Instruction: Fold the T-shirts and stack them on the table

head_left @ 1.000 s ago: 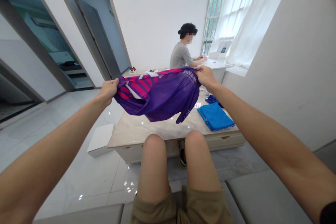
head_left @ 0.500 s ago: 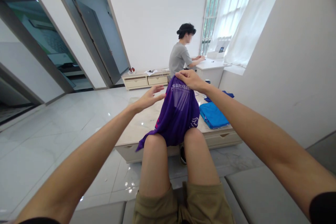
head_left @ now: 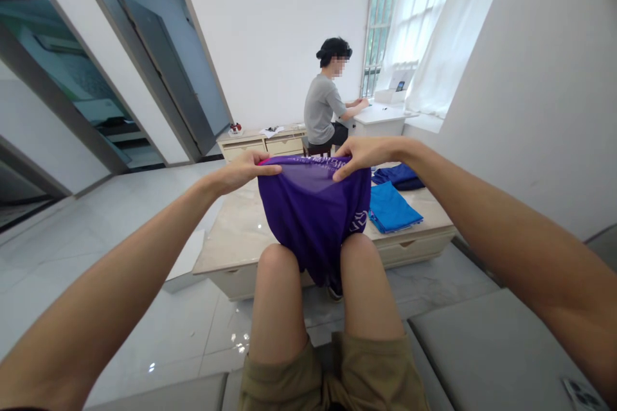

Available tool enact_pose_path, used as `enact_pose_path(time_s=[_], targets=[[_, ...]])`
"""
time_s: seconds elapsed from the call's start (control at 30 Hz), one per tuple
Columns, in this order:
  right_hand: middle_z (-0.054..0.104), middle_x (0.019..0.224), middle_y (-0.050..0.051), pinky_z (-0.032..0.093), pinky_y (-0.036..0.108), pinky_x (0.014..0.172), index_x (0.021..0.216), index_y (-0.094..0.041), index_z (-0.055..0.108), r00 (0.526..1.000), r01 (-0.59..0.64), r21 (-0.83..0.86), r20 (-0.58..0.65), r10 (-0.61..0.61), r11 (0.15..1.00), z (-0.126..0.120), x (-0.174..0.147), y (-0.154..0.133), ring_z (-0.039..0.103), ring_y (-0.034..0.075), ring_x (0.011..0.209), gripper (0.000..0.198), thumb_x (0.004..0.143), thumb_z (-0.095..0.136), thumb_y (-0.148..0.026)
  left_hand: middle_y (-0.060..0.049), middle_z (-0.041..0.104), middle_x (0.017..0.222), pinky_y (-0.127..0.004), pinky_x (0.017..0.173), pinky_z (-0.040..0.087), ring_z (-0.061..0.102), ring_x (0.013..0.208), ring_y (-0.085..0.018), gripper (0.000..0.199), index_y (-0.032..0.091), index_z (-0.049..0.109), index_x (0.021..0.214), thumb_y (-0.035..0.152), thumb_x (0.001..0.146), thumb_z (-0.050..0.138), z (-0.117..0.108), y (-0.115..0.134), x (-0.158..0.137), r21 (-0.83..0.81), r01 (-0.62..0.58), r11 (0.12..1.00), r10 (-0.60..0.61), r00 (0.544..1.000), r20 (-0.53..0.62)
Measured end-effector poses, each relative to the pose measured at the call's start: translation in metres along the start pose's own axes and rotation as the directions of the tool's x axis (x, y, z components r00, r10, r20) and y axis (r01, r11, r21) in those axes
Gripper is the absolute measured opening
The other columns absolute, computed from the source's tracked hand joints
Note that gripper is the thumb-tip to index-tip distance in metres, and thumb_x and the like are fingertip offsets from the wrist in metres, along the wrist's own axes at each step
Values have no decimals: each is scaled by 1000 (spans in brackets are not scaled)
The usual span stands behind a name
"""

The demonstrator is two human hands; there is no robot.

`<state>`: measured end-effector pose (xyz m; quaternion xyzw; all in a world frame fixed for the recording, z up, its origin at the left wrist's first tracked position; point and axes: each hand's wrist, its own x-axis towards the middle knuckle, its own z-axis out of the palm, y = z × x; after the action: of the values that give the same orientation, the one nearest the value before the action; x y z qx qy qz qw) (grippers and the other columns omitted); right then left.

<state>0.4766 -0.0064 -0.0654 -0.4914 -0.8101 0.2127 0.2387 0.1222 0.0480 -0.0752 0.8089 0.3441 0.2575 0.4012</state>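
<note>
A thin purple shirt (head_left: 313, 212) with white lettering hangs stretched between my two hands, just above and in front of my knees. My left hand (head_left: 241, 172) pinches its upper left edge, where a bit of pink shows. At the upper right, my right hand (head_left: 369, 155) grips the cloth between thumb and fingers. The shirt's lower part drops between my knees. Right of it, a folded bright blue garment (head_left: 393, 207) lies on the low table (head_left: 226, 231), with a dark blue garment (head_left: 402, 176) behind it.
I sit on a grey sofa (head_left: 482, 347); a phone-like object (head_left: 581, 395) lies at its right. Beyond the table, a person in a grey T-shirt (head_left: 321, 99) sits at a white desk (head_left: 380, 117). A low cabinet (head_left: 245, 148) stands against the far wall.
My left hand, apart from the shirt before, now grips its left edge. The shirt has gone from hanging off my right hand to being spread sideways between both hands.
</note>
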Motion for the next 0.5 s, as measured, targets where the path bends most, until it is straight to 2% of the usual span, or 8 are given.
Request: enact_pose_path(time_s=[0.1, 0.2, 0.3, 0.4, 0.47, 0.5], targets=[[68, 62, -2, 48, 33, 68, 71, -25, 82, 999, -10, -38, 34, 12, 999, 7, -1, 13, 67, 23, 72, 37, 51, 107, -44, -5, 77, 88, -36, 87, 60, 72, 88, -23, 50, 20, 76, 81, 65, 69, 95, -14, 12, -11, 33, -42, 999, 44, 997, -68], [67, 57, -4, 47, 31, 64, 66, -26, 80, 997, 18, -126, 82, -8, 992, 9, 3, 28, 64, 19, 63, 35, 51, 105, -45, -6, 77, 90, -39, 89, 61, 73, 91, -25, 46, 21, 78, 82, 60, 67, 97, -23, 17, -16, 75, -39, 996, 39, 999, 0], [67, 57, -3, 49, 32, 66, 62, -26, 77, 996, 15, -291, 88, 11, 957, 2, 9, 42, 64, 19, 61, 34, 53, 104, -45, -4, 76, 85, -35, 80, 60, 74, 88, -27, 41, 22, 80, 77, 53, 60, 101, -27, 15, -15, 213, 12, 977, -25, 998, 61], [72, 65, 4, 52, 38, 81, 64, -25, 78, 995, -78, -478, -85, 43, 875, -7, 13, 46, 71, 26, 76, 28, 57, 104, -33, -2, 71, 72, -32, 73, 57, 74, 84, -28, 39, 24, 76, 69, 48, 55, 103, -24, 13, -15, 341, 57, 938, -58, 998, -8], [78, 76, 9, 52, 42, 91, 70, -24, 80, 970, -137, -526, -241, 7, 839, -9, 12, 42, 75, 33, 93, 20, 66, 99, -27, -1, 70, 69, -32, 73, 56, 73, 83, -28, 39, 24, 76, 70, 52, 60, 101, -12, 19, -20, 375, 34, 926, -32, 999, -12], [80, 83, 12, 52, 44, 96, 74, -24, 81, 945, -152, -517, -326, -29, 842, -8, 11, 37, 75, 35, 100, 15, 71, 96, -27, -2, 71, 71, -32, 73, 56, 72, 82, -27, 39, 25, 77, 72, 56, 65, 98, -3, 25, -25, 377, -3, 926, -7, 1000, 23]])
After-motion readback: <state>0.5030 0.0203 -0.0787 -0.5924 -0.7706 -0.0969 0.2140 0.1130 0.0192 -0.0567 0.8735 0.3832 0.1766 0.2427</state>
